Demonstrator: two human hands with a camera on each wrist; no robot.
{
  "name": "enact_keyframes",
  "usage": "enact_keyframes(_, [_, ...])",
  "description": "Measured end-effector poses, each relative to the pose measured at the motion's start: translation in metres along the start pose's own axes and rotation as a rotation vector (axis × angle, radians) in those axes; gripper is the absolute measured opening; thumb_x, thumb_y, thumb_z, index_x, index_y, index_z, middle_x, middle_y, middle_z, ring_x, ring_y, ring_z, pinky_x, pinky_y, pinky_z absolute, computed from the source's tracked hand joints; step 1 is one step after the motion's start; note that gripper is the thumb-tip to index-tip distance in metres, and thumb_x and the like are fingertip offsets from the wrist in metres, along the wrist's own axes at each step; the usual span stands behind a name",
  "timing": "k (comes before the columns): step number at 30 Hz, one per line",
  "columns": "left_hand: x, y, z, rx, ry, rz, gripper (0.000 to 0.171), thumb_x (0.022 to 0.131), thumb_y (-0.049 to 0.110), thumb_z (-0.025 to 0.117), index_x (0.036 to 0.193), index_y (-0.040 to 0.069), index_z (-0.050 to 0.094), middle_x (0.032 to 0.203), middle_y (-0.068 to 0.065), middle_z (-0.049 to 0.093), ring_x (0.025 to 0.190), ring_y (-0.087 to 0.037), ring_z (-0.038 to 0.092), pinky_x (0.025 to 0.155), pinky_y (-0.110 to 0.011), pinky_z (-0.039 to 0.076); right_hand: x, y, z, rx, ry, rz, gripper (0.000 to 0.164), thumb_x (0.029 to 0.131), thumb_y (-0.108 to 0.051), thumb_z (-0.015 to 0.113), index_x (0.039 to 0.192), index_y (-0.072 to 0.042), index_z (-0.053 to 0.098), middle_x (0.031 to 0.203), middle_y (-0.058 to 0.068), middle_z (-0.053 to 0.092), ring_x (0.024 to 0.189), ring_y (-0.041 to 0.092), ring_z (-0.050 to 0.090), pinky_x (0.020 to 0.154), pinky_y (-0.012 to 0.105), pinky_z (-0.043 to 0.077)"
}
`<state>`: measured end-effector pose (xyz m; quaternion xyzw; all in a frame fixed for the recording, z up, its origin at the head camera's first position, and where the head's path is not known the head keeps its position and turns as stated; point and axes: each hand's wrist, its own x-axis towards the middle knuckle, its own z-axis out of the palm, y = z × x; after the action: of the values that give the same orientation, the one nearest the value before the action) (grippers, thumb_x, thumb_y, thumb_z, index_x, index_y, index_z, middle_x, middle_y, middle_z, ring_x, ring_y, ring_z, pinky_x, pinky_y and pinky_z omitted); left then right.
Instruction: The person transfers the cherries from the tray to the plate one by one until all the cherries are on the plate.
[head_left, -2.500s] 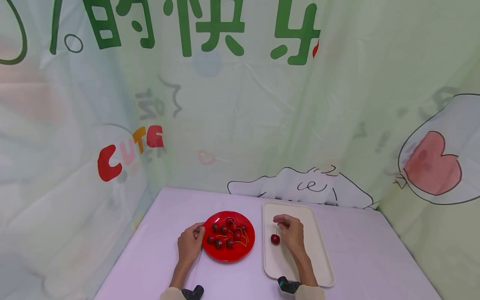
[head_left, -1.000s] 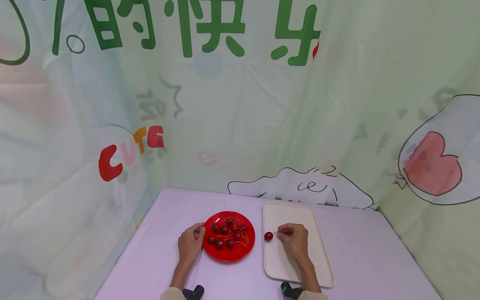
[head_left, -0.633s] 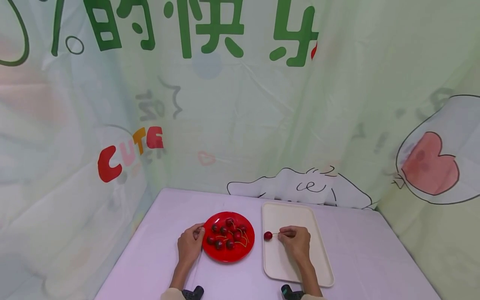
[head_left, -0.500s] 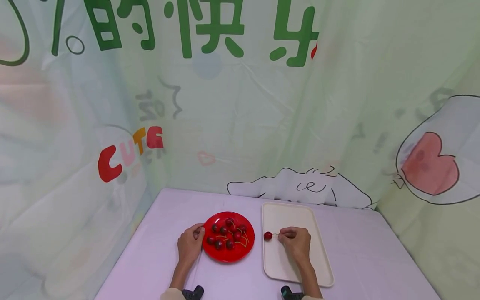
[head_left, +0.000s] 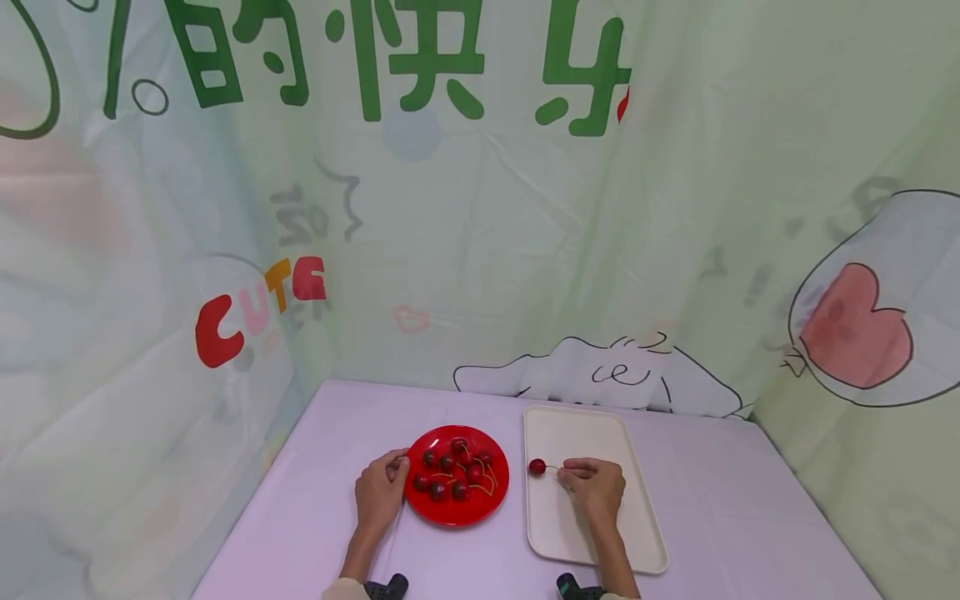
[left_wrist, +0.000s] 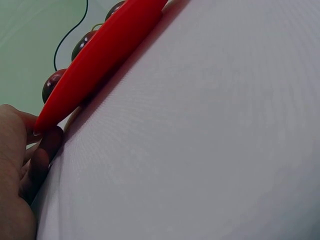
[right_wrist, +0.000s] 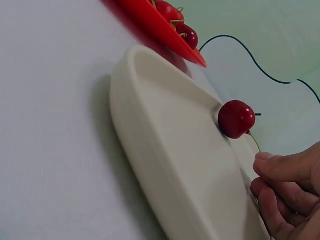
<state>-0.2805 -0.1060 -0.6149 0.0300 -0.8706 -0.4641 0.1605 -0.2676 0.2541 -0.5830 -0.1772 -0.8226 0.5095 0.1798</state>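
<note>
My left hand grips the left rim of a red plate, thumb above and fingers beneath, as the left wrist view shows. Several dark red cherries with long stems lie on that plate. To the right, my right hand pinches the thin stem of a single cherry between thumb and fingertips. This cherry is near the left edge of a cream rectangular tray, its round fruit pointing toward the plate. From the frames I cannot tell whether the fruit touches the tray.
Plate and tray stand side by side on a pale lilac tabletop, a narrow gap between them. A printed curtain hangs behind and at both sides. Dark wrist devices are strapped to both wrists.
At first the right hand hovered by the cherry with fingers apart. It then took the stem and swung the fruit slightly left. The left hand keeps its grip on the plate.
</note>
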Motion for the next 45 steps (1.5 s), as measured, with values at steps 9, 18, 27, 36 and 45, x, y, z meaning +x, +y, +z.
enact_keyframes(9, [-0.0006, -0.0013, 0.0015, -0.001, 0.002, -0.004, 0.026, 0.107, 0.018, 0.069, 0.13, 0.01, 0.08, 0.098, -0.005, 0.08, 0.07, -0.012, 0.055, 0.068, -0.025, 0.042, -0.0019, -0.0009, 0.0007, 0.041, 0.026, 0.055, 0.014, 0.085, -0.002, 0.089, 0.097, 0.004, 0.084, 0.08, 0.014, 0.083, 0.066, 0.0, 0.072, 0.069, 0.007, 0.041])
enact_keyframes(18, [0.0005, -0.003, 0.0022, -0.003, 0.009, -0.006, 0.026, 0.108, 0.02, 0.07, 0.13, 0.012, 0.08, 0.097, -0.004, 0.08, 0.069, -0.011, 0.055, 0.068, -0.024, 0.043, -0.0051, -0.005, -0.0031, 0.187, -0.008, 0.112, 0.019, 0.085, 0.001, 0.089, 0.101, 0.009, 0.082, 0.077, 0.008, 0.083, 0.063, -0.004, 0.07, 0.06, 0.014, 0.05])
enact_keyframes(27, [-0.0005, -0.0015, 0.0013, -0.006, 0.007, -0.009, 0.026, 0.107, 0.018, 0.07, 0.13, 0.011, 0.08, 0.099, -0.005, 0.081, 0.069, -0.011, 0.055, 0.067, -0.024, 0.043, -0.0043, -0.0043, -0.006, 0.306, -0.033, 0.169, 0.024, 0.085, -0.001, 0.09, 0.106, 0.01, 0.081, 0.076, 0.001, 0.082, 0.062, -0.001, 0.072, 0.059, 0.018, 0.055])
enact_keyframes(36, [0.0015, -0.0035, 0.0026, 0.007, 0.007, -0.004, 0.026, 0.108, 0.019, 0.069, 0.13, 0.012, 0.08, 0.099, -0.004, 0.081, 0.068, -0.009, 0.055, 0.067, -0.024, 0.043, -0.006, -0.0061, -0.0065, 0.358, -0.021, 0.192, 0.024, 0.087, 0.002, 0.087, 0.108, 0.012, 0.08, 0.08, 0.003, 0.084, 0.064, 0.0, 0.074, 0.061, 0.018, 0.057])
enact_keyframes(45, [0.0017, -0.0046, 0.0026, 0.01, 0.007, -0.002, 0.025, 0.108, 0.019, 0.069, 0.129, 0.012, 0.08, 0.098, -0.003, 0.08, 0.069, -0.01, 0.054, 0.068, -0.025, 0.041, -0.0077, -0.0074, -0.006, 0.43, -0.082, 0.184, 0.03, 0.089, 0.002, 0.085, 0.114, 0.016, 0.076, 0.081, 0.004, 0.084, 0.07, 0.003, 0.078, 0.069, 0.019, 0.061])
